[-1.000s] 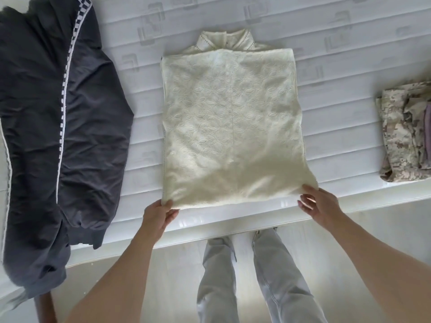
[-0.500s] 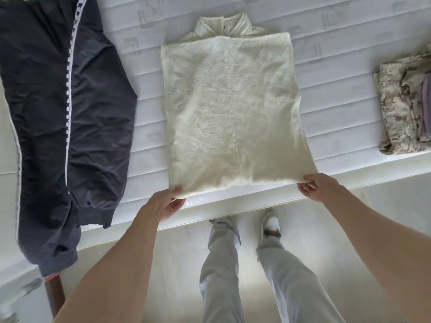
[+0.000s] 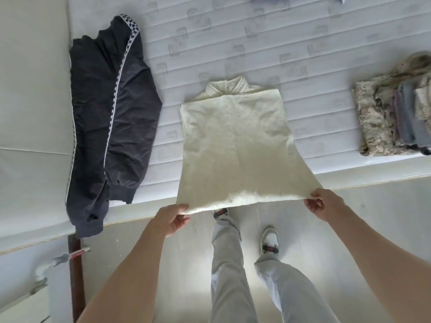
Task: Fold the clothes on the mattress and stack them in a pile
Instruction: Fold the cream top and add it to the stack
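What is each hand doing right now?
Left hand: gripping the cream top's near left corner.
Right hand: pinching its near right corner.

A jacket (image 3: 109, 122) lies along the left side of the mattress (image 3: 233, 36), its lower end hanging over the near edge. A high-collared top (image 3: 235, 145) lies in the middle, collar toward the far side and hem drawn out past the near edge, with the left hand (image 3: 171, 219) and right hand (image 3: 325, 203) at its two hem corners. A stack of folded clothes (image 3: 391, 117) sits by the right end, close to the near edge.
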